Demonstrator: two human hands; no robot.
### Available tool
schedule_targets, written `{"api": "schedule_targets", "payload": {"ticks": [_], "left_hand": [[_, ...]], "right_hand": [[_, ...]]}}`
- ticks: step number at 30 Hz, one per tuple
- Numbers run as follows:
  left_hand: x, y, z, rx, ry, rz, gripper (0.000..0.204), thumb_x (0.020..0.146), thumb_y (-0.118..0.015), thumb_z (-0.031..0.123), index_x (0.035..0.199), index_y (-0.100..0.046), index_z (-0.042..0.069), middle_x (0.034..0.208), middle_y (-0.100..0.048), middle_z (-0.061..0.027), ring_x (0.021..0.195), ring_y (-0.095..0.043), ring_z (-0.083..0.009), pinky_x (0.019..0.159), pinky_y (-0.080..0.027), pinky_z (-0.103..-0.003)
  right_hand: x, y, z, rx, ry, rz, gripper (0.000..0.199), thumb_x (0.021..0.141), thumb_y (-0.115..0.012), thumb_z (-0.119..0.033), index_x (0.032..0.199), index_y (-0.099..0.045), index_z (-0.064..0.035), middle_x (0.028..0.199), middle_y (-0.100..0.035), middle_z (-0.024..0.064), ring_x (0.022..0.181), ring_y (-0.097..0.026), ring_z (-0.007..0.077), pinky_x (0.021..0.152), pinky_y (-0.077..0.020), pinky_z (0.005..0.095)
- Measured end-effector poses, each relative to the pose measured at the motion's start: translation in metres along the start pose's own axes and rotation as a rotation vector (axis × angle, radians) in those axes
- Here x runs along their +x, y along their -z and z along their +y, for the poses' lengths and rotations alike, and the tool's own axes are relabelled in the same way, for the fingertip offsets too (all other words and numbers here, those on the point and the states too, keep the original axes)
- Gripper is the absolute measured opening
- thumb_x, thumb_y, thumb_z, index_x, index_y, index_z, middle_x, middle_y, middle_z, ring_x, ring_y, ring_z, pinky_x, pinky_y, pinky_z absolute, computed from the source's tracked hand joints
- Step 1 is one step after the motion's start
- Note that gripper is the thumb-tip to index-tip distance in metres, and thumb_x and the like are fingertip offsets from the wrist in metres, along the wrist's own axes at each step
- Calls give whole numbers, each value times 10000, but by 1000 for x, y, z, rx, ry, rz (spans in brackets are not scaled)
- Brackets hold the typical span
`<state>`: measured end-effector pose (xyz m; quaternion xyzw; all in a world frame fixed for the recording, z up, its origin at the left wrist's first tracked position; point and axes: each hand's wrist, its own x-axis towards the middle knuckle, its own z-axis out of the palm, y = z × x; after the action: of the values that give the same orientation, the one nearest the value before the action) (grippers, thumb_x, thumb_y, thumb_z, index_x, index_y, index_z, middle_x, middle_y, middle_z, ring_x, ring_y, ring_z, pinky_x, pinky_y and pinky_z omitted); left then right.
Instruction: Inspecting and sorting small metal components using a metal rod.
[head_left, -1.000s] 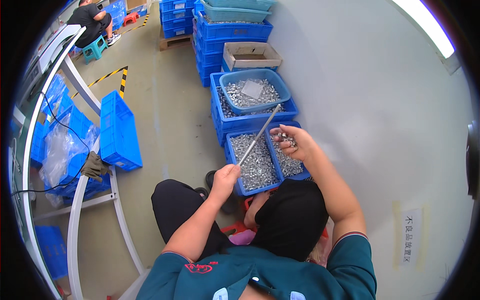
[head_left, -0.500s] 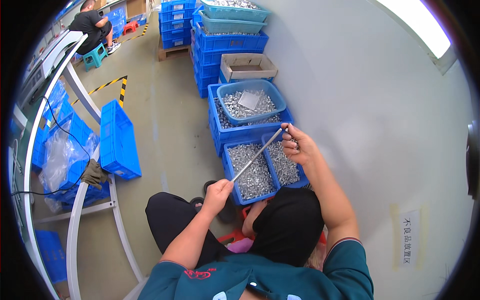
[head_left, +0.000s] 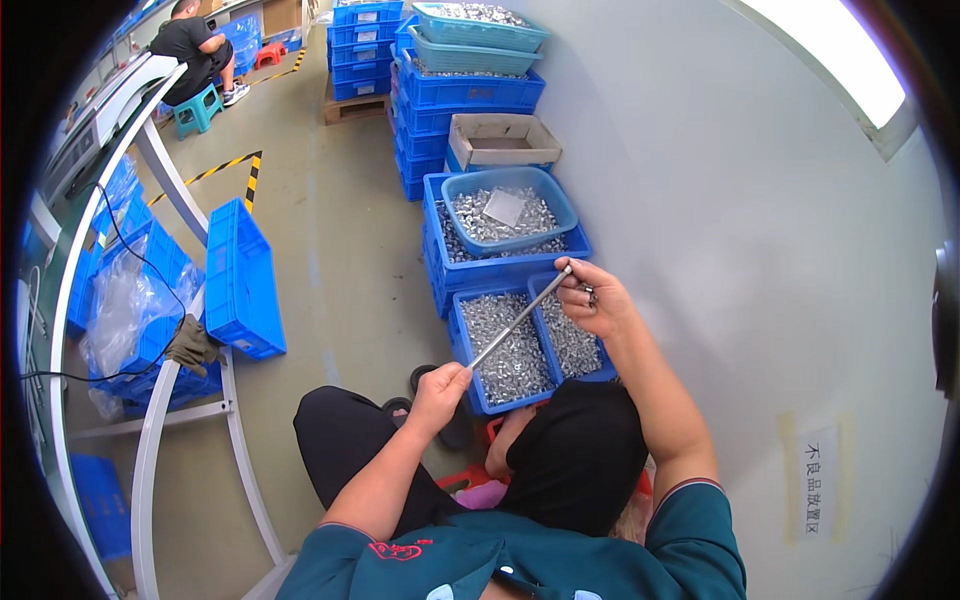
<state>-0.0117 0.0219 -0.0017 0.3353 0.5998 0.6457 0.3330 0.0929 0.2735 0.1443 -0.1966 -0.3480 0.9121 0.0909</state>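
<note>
The thin rod (head_left: pixel 520 318) is bare, shiny metal, as are the small silvery parts (head_left: pixel 505 345) heaped in smooth blue plastic crates (head_left: pixel 470 350). Behind them sits a matt cardboard box (head_left: pixel 500 140). The floor (head_left: pixel 330 250) is smooth, dull concrete.

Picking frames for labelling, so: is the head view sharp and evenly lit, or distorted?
Head view: strong fisheye bending with a black rim; a bright window blows out top right; the metal rod and both hands, left hand and right hand, look sharp.

The parts bin (head_left: pixel 520 350) sits on the floor (head_left: pixel 340 260) against the wall (head_left: pixel 720 220). Behind it stand stacked crates (head_left: pixel 470 100); left of it, a rack (head_left: pixel 150 300), apparently holding bags.
</note>
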Motion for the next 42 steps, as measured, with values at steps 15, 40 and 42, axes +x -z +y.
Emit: {"api": "schedule_targets", "payload": {"ticks": [15,40,42], "left_hand": [[7,1,7,-55,48,47,295,898,-516,194,673,-479,6,585,-405,27,568,-358,-57,517,-332,-237],[-1,4,10,225,-59,91,240,856,-548,208,746,-558,-5,571,-497,-129,506,-485,-209,513,-391,-323],[-2,1,13,238,-80,104,240,858,-546,209,748,-559,-4,572,-500,-133,508,-492,-219,514,-393,-326]], "right_hand": [[0,3,-3,-112,-216,231,262,899,-505,-212,1034,-519,12,772,-499,54,480,-362,42,346,-263,142],[-8,-12,-12,-637,93,282,141,823,-631,-147,840,-547,-34,630,-486,5,431,-382,44,340,-245,173],[-6,-14,-8,-653,133,313,151,827,-629,-156,843,-548,-30,626,-485,4,428,-382,43,339,-244,173]]}}
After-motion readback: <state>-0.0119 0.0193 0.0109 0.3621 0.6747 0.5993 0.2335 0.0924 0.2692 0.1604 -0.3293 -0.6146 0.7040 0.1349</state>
